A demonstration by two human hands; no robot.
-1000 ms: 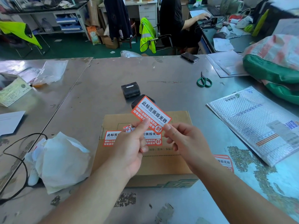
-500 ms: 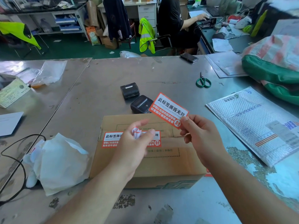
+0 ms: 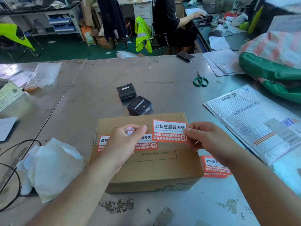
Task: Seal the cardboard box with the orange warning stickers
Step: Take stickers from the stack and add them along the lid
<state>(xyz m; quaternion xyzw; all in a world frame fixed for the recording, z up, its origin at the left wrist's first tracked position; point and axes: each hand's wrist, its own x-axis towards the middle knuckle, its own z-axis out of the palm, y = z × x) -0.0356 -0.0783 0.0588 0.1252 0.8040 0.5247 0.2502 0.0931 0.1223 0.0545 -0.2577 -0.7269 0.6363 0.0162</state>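
With one stuck sticker [image 3: 145, 143] on the cardboard box [image 3: 146, 168] on the table [image 3: 162, 88], the right hand [image 3: 210, 141] pinches a second sticker [image 3: 169, 130] above it, the left hand [image 3: 123, 144] pinches scrunched backing paper [image 3: 130, 130], and next it probably needs pressing flat over the seam.

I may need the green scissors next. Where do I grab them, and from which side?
Take the green scissors by the handle loops, coming from the near side. They lie flat and closed on the table, loops toward you and blades pointing away, so the handles come first and nothing close by blocks them.
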